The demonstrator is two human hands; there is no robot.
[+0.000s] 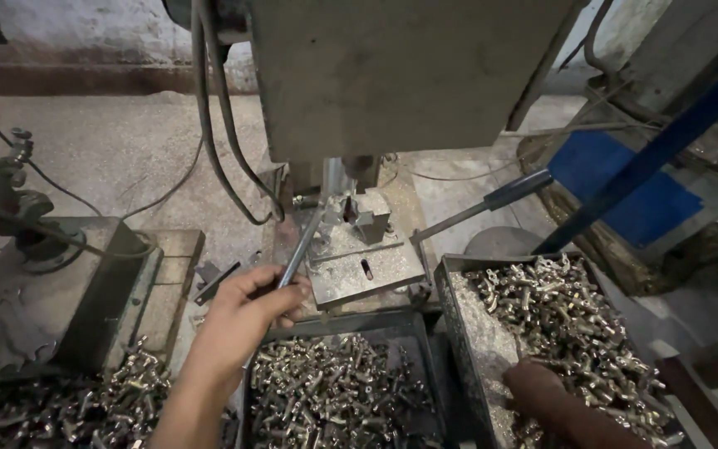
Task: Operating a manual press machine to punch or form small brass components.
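The floor is grey and dusty around the press [392,75]. My left hand [247,312] grips the rod [299,249] below it. My right hand [542,391] digs in the tray [459,308]; its fingers are hidden. Sharp bits [567,324] could cut me.

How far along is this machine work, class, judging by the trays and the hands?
Done: unclear, though small metal parts fill the middle tray. In hand: the left hand grips the lever at the fixture; the right hand reaches into the right tray. Left: that tray remains heaped.
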